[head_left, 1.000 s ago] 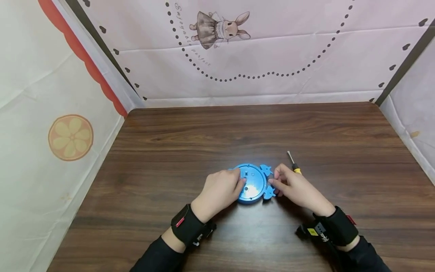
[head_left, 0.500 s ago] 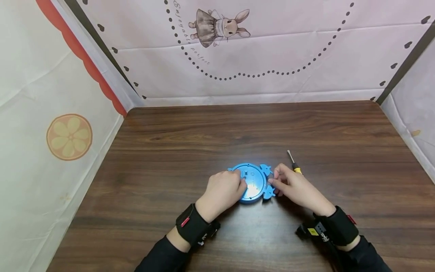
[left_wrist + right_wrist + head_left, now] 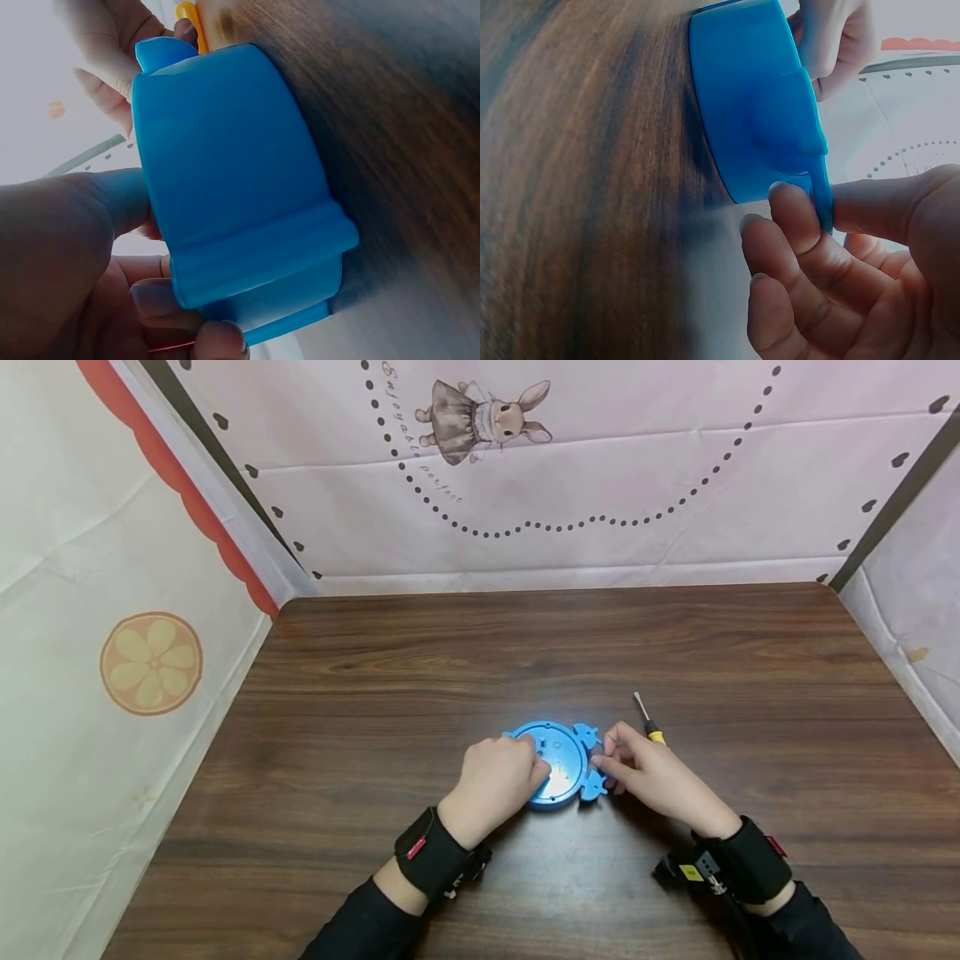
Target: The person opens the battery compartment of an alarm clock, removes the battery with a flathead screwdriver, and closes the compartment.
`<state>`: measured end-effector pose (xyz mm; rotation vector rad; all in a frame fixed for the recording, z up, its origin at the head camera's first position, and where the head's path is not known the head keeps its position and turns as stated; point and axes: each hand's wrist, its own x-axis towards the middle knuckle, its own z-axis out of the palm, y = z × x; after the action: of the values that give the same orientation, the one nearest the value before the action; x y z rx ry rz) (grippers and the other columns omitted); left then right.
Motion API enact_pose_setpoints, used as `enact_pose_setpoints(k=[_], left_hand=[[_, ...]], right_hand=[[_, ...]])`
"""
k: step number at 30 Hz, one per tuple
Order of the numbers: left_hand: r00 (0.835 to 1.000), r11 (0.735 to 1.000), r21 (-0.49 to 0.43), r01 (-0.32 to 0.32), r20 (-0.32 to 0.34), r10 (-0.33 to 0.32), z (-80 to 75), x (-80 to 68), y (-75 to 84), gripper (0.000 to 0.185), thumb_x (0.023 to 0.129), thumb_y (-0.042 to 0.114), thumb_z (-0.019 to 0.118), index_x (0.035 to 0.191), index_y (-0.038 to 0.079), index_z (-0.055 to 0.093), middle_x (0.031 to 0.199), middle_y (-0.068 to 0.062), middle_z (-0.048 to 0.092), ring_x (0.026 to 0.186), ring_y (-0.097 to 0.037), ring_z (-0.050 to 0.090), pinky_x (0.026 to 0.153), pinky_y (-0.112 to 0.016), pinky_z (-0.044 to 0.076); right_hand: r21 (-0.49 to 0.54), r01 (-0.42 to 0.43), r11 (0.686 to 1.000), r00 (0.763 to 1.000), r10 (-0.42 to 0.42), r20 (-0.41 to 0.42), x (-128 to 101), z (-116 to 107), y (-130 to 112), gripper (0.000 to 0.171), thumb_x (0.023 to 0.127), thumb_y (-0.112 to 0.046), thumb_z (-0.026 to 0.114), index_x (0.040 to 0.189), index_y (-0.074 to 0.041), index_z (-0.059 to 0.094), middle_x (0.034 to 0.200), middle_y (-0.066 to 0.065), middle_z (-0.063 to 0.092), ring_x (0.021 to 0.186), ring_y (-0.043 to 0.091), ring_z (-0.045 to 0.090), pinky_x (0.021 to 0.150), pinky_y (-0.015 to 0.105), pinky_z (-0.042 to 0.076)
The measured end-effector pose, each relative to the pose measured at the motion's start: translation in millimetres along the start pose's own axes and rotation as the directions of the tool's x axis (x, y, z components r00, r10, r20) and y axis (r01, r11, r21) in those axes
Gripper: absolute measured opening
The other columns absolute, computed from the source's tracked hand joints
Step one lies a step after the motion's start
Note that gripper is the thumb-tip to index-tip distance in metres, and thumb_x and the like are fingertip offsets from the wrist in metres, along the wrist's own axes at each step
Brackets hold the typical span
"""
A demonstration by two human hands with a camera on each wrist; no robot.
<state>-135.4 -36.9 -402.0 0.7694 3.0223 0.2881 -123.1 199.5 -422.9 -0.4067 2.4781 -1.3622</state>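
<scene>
Blue case (image 3: 561, 764) sits face up on the tabletop (image 3: 420, 660), between the two hands; can't tell if its whole underside touches. Round, with a shallow recess: small holes and raised details inside, bright glare on the recess floor; left part covered by a hand, contents there can't be told. Left hand (image 3: 495, 777), at left of the case: fingers curled in, gripping its edge, thumb over onto the face. Right hand (image 3: 656, 781), at right of the case: thumb and index drawn close, pinching a blue tab on its edge, can't tell which one; other fingers bent loosely. Screwdriver (image 3: 649, 725), yellow and black handle, lies beyond the case to its right, handle end hidden by the right hand
</scene>
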Motion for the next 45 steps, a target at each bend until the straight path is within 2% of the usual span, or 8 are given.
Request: enact_pose_setpoints(k=[7,13,18,21,27,31,35,45], left_hand=[[0.999,0.999,0.038,-0.004,-0.043,0.005,-0.6,1.3,3.3,0.047,0.089,0.018,0.062,0.056,0.02,0.028,0.059,0.007,0.014,0.052,-0.01,0.012,0.043,-0.023,0.013],[0.999,0.997,0.082,0.009,-0.042,-0.006,-1.9,3.5,7.4,0.051,0.089,0.019,0.064,0.052,0.019,0.028,0.058,0.006,0.014,0.051,-0.01,0.013,0.043,-0.023,0.014],[0.999,0.989,0.144,-0.01,-0.042,0.016,-1.6,4.7,8.4,0.053,0.091,0.022,0.064,0.051,0.019,0.03,0.058,0.006,0.014,0.051,-0.01,0.014,0.043,-0.023,0.014],[0.999,0.99,0.141,-0.022,-0.042,0.028,-1.7,4.8,6.7,0.053,0.092,0.023,0.064,0.05,0.019,0.031,0.056,0.007,0.015,0.049,-0.01,0.015,0.042,-0.023,0.015],[0.999,0.998,0.051,-0.034,-0.034,0.036,-4.0,4.4,-1.2,0.051,0.092,0.021,0.062,0.051,0.02,0.03,0.055,0.008,0.015,0.049,-0.009,0.015,0.042,-0.023,0.017],[1.0,0.997,-0.08,-0.016,-0.003,0.016,-6.0,3.9,-7.6,0.048,0.091,0.019,0.06,0.051,0.02,0.034,0.054,0.009,0.017,0.047,-0.008,0.018,0.044,-0.023,0.019],[1.0,0.982,-0.19,0.005,0.018,-0.001,-5.5,3.3,-13.4,0.045,0.092,0.019,0.06,0.053,0.019,0.038,0.053,0.01,0.02,0.046,-0.008,0.02,0.045,-0.024,0.02],[1.0,0.967,-0.254,-0.007,-0.014,0.003,-1.2,2.0,-19.8,0.044,0.09,0.02,0.061,0.055,0.019,0.036,0.053,0.01,0.021,0.047,-0.007,0.021,0.045,-0.023,0.019]], right_hand=[[-0.004,-0.01,1.0,1.0,0.01,-0.001,0.0,0.0,-1.1,0.016,0.105,-0.019,0.057,0.1,-0.008,0.046,0.077,0.0,0.065,0.071,0.02,0.064,0.068,0.032,0.052],[-0.006,-0.011,1.0,1.0,0.011,-0.004,0.1,0.3,-2.2,0.016,0.105,-0.019,0.057,0.1,-0.008,0.046,0.076,0.0,0.065,0.071,0.02,0.064,0.067,0.033,0.051],[-0.007,-0.009,1.0,1.0,0.009,-0.003,-0.1,1.2,-1.8,0.016,0.105,-0.019,0.057,0.1,-0.008,0.046,0.076,0.001,0.065,0.071,0.02,0.063,0.067,0.033,0.051],[-0.005,-0.01,1.0,1.0,0.01,-0.002,-0.4,1.7,-1.6,0.016,0.105,-0.019,0.057,0.1,-0.009,0.046,0.076,0.001,0.064,0.071,0.02,0.063,0.067,0.033,0.051],[-0.003,-0.007,1.0,1.0,0.007,-0.002,-0.9,1.4,-2.2,0.016,0.105,-0.019,0.057,0.1,-0.009,0.046,0.075,0.002,0.064,0.07,0.02,0.063,0.066,0.032,0.051],[-0.002,-0.004,1.0,1.0,0.004,0.0,-0.9,0.2,-2.1,0.016,0.105,-0.02,0.057,0.1,-0.008,0.047,0.075,0.002,0.064,0.07,0.021,0.063,0.067,0.032,0.051],[-0.003,-0.002,1.0,1.0,0.002,0.003,-1.1,-0.9,-0.6,0.015,0.105,-0.019,0.056,0.1,-0.008,0.047,0.076,0.002,0.065,0.07,0.02,0.063,0.067,0.032,0.051],[0.01,-0.011,1.0,1.0,0.011,0.004,0.1,-1.1,1.1,0.015,0.105,-0.019,0.056,0.101,-0.008,0.047,0.076,0.002,0.065,0.071,0.021,0.063,0.068,0.033,0.051]])
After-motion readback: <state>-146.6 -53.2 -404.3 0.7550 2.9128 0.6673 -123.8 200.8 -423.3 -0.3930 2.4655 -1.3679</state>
